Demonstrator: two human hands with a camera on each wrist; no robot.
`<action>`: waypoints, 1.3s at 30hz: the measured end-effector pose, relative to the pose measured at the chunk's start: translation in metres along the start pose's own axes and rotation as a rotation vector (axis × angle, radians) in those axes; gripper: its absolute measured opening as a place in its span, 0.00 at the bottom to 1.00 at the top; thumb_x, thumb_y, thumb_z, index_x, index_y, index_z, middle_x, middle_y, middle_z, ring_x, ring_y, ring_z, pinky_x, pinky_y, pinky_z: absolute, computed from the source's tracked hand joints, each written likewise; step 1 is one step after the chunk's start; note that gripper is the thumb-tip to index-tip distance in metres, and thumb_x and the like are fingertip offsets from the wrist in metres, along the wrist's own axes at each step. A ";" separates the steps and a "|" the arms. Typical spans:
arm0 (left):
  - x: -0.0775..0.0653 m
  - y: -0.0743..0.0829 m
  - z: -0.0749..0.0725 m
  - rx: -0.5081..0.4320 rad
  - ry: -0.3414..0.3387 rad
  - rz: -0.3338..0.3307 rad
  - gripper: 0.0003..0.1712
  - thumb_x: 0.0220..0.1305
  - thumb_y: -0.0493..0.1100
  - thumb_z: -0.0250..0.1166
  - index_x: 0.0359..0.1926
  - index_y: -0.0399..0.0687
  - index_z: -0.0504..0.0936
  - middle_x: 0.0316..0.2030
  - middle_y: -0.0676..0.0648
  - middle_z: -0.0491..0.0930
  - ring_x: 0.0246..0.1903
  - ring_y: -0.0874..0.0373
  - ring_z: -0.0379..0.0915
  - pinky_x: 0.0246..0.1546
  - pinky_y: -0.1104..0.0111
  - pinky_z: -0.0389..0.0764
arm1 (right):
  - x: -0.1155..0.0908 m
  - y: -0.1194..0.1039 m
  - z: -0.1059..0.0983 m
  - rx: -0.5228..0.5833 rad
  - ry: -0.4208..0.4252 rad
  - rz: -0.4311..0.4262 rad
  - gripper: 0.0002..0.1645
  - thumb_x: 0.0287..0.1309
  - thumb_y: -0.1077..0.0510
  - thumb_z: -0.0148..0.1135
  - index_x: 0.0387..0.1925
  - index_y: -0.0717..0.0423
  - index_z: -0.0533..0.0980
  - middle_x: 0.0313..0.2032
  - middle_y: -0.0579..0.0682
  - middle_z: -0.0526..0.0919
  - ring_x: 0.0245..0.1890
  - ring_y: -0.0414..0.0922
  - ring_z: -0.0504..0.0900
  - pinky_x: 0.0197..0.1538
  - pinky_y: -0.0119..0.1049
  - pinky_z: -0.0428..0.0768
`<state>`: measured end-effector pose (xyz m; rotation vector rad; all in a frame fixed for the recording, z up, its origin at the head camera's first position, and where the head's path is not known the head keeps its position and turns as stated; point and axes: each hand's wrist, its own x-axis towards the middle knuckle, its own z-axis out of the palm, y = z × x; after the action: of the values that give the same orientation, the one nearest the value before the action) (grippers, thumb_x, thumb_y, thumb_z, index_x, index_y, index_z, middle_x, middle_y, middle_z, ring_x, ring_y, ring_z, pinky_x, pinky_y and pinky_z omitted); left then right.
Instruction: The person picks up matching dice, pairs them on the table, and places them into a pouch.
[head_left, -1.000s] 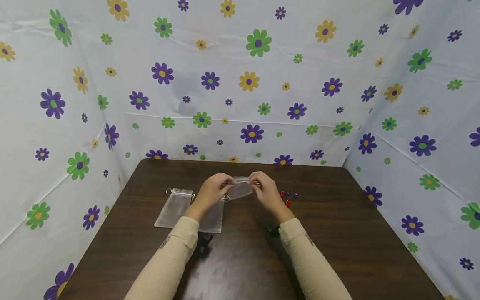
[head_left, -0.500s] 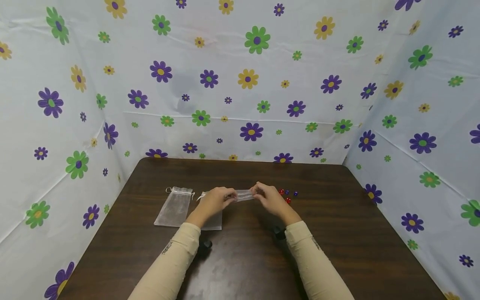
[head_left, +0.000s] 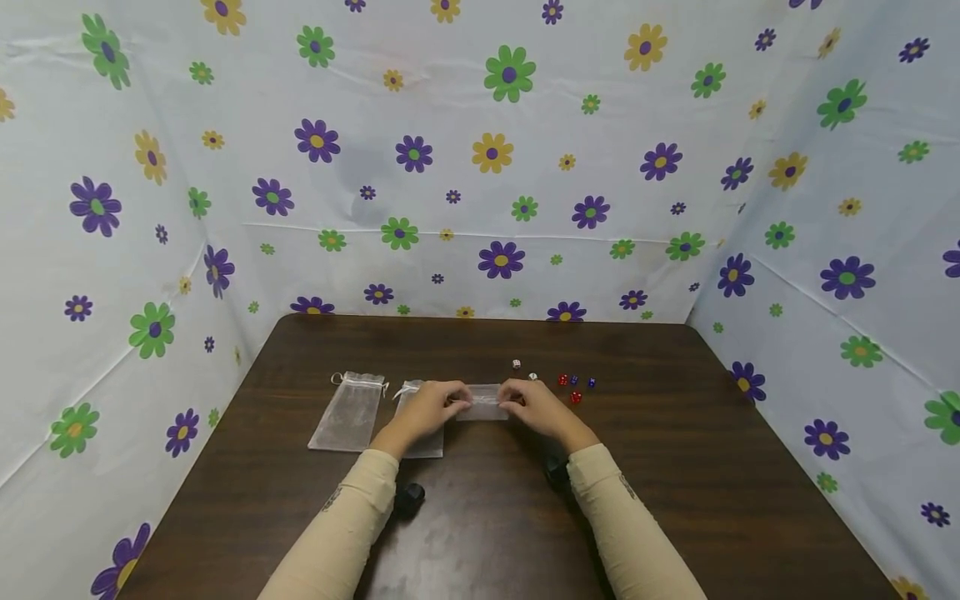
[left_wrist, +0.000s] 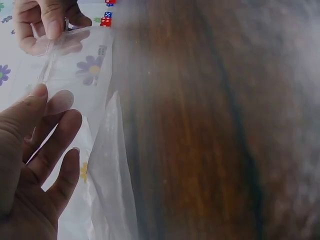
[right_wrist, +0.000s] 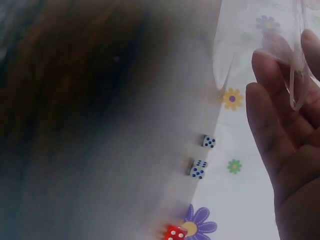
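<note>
Both hands are at mid-bench, working on one rectangular, sheer white fabric drawstring pouch point(head_left: 482, 410), which spans the gap between them. Left hand point(head_left: 429, 408): thumb and forefinger pinch the pouch at its gathered drawstring seam; the remaining fingers are loosely bent and spaced apart, per left wrist view. Right hand point(head_left: 538, 407): thumb and fingertips pinch the opposite end of the same seam; a thin pale cord loop point(right_wrist: 298, 92) hangs against its fingers. Whether the pouch's lower edge touches the bench cannot be told.

Bench point(head_left: 690, 467): dark brown, wood-grained top. To the left of the hands, a second sheer white pouch point(head_left: 350, 417) lies flat, drawstring end away from the person. Between it and the held pouch lies a third sheer white pouch point(head_left: 429, 446), partly hidden by the left hand and wrist.

Dice, beyond and to the right of the right hand: two small white cubes with blue pips point(right_wrist: 198, 170), nearest the fingers; farther right, two red dice point(head_left: 576, 397) and two blue dice point(head_left: 592, 382), grouped loosely.

Person's cream sleeves point(head_left: 337, 521) reach in from the near edge. White cloth point(head_left: 450, 108) printed with purple, green and yellow flowers surrounds the bench behind and at both sides.
</note>
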<state>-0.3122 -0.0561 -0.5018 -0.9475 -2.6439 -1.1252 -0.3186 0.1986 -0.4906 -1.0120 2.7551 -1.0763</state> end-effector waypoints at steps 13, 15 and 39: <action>-0.002 -0.004 -0.003 0.014 -0.048 0.046 0.06 0.61 0.38 0.74 0.37 0.46 0.85 0.33 0.52 0.86 0.35 0.60 0.83 0.39 0.68 0.82 | -0.001 -0.001 0.004 -0.009 -0.048 0.040 0.02 0.67 0.60 0.65 0.39 0.55 0.81 0.38 0.45 0.85 0.39 0.40 0.81 0.47 0.39 0.81; -0.002 -0.003 -0.003 0.022 -0.055 0.050 0.05 0.62 0.37 0.73 0.37 0.46 0.85 0.33 0.52 0.86 0.36 0.59 0.84 0.40 0.67 0.82 | -0.002 -0.002 0.001 0.002 -0.050 0.057 0.05 0.68 0.61 0.65 0.44 0.55 0.82 0.41 0.46 0.85 0.41 0.41 0.81 0.50 0.40 0.81; -0.001 -0.002 -0.001 0.082 -0.091 0.036 0.03 0.64 0.40 0.71 0.38 0.50 0.86 0.35 0.54 0.87 0.39 0.58 0.83 0.44 0.62 0.81 | 0.013 0.047 -0.027 -0.124 0.178 0.393 0.11 0.64 0.66 0.67 0.46 0.65 0.78 0.44 0.60 0.83 0.47 0.56 0.82 0.53 0.51 0.79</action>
<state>-0.3124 -0.0580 -0.5027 -1.0492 -2.7090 -0.9804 -0.3614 0.2337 -0.4956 -0.3629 3.0104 -0.9842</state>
